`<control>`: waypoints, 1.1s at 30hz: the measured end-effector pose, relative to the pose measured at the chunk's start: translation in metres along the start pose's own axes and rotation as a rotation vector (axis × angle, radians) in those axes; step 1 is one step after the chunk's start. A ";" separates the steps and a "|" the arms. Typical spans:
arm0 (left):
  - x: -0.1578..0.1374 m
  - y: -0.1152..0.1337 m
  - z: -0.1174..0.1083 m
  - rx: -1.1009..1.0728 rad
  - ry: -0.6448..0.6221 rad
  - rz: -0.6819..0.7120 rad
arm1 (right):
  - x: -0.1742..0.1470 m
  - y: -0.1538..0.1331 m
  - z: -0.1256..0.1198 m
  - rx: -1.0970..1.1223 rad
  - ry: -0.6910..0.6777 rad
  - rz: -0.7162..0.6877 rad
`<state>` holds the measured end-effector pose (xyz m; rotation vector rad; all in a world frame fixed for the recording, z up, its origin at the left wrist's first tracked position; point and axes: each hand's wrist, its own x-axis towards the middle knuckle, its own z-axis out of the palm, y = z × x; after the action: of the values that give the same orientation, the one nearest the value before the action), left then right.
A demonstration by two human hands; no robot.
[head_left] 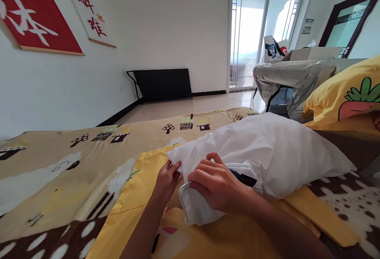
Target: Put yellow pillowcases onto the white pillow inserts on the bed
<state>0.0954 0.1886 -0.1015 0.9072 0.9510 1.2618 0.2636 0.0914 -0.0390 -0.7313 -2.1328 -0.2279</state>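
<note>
A plump white pillow lies across a yellow pillowcase on the bed. At the pillow's far left corner, my left hand is closed, with thumb and fingers pinching the white fabric. My right hand is closed over the pillow's near left end, its fingers curled around the fabric by a piped corner. Partly hidden behind my right wrist, a dark tag sticks out from the pillow. The pillowcase shows a printed pattern below my hands, and a yellow flap of it comes out under the pillow's right side.
A patterned beige and brown blanket covers the bed. At right sits a stuffed yellow pillow with a carrot print. Beyond the bed are a plastic-covered table bearing a box, and a black folded panel against the wall.
</note>
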 end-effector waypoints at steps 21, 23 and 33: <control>-0.069 0.036 0.023 0.564 -0.631 0.224 | -0.002 0.034 -0.022 0.232 0.033 0.170; -0.069 0.036 0.026 0.637 -0.600 0.270 | -0.004 0.040 -0.020 0.244 0.062 0.182; -0.063 0.037 0.030 1.171 -0.391 0.286 | -0.009 0.062 -0.024 0.196 0.408 0.398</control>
<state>0.1066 0.1282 -0.0523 2.1639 1.2524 0.6043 0.3197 0.1279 -0.0364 -0.8897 -1.5631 0.0451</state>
